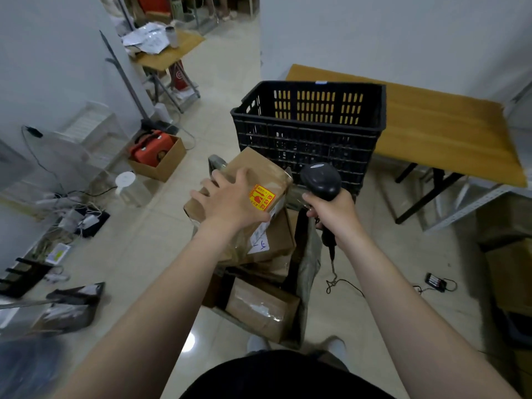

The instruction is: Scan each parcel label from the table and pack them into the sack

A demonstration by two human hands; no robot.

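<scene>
The left hand [230, 201] is lying flat on the top face of a brown box [253, 180], fingers spread and open, pressing or steadying rather than clasping; whether the thumb is hooking the near edge cannot be told. The box is sitting on top of other boxes inside the open sack [309, 266], which is standing on the floor just in front of the black crate [308, 131]. The table [443, 131] behind the crate is showing no parcels on the part in view.

The right hand [331, 211] is closed around the handle of the scanner [321, 180], head pointing away from the person towards the crate; its cable is trailing down to the floor.

Handling assessment: the box is a stiff carton wrapped in clear tape, so its faces are likely slick under a flat palm. An orange fragile sticker [262, 201] is showing on the right side of the top, partly over a white label, so the contents should be treated as breakable. Weight cannot be judged; the size suggests moderate.

Recommended hold: opposite side edges or corners, where the card is stiffest, not the taped top. One hand is occupied, so the box is best slid and settled level onto the stack, not dropped. The stack beneath looks uneven, and tipping is a risk.
</scene>
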